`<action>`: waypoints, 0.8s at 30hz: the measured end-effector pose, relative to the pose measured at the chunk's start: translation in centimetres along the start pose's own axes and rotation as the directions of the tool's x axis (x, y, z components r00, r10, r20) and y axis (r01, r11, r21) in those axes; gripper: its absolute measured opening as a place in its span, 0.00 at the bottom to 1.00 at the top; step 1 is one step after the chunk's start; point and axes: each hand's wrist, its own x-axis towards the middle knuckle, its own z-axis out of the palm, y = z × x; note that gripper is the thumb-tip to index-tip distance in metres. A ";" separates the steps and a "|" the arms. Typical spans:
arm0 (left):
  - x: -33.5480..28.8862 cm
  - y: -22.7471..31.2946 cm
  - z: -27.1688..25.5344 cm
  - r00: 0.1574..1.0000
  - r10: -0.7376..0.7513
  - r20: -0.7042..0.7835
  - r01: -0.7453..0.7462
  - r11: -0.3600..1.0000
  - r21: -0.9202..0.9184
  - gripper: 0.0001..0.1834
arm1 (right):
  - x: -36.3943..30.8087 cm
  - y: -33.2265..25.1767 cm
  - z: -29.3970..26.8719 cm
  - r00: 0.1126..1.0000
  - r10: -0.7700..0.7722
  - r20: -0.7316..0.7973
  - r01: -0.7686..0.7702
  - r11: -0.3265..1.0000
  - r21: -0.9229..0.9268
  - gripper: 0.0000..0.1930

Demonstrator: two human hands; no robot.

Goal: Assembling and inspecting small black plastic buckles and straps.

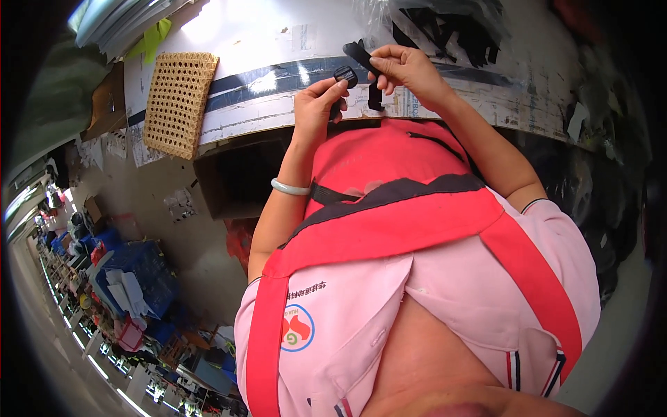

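Two hands pinch one small black plastic buckle (345, 74) threaded on a black webbing strap (368, 69).

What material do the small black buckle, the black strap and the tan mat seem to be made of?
Small black buckle: probably hard plastic, with a slight gloss.
Black strap: seems woven webbing, matte and limp.
Tan mat: looks like woven cane, an open lattice.

Woven cane mat (179, 103), blue crates (139, 267)

Pink short-sleeved shirt (445, 292) with dark-trimmed cuffs under a red apron (389, 229), pale bangle (290, 187) on one wrist
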 end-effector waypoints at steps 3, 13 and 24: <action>-0.1 -0.1 -0.7 0.997 -0.029 0.067 0.033 0.998 -0.060 0.09 | 1.4 0.4 -0.7 0.999 0.025 -0.048 -0.015 0.981 0.195 0.12; 0.3 0.2 -1.2 0.900 -0.128 0.417 0.217 0.961 -0.173 0.10 | 5.0 0.5 -1.7 0.993 -0.019 -0.119 0.069 0.899 0.433 0.08; -0.8 2.0 -0.9 0.961 0.010 0.276 0.038 0.985 -0.166 0.08 | 8.3 4.3 -3.6 0.958 -0.131 -0.254 0.200 0.942 0.269 0.07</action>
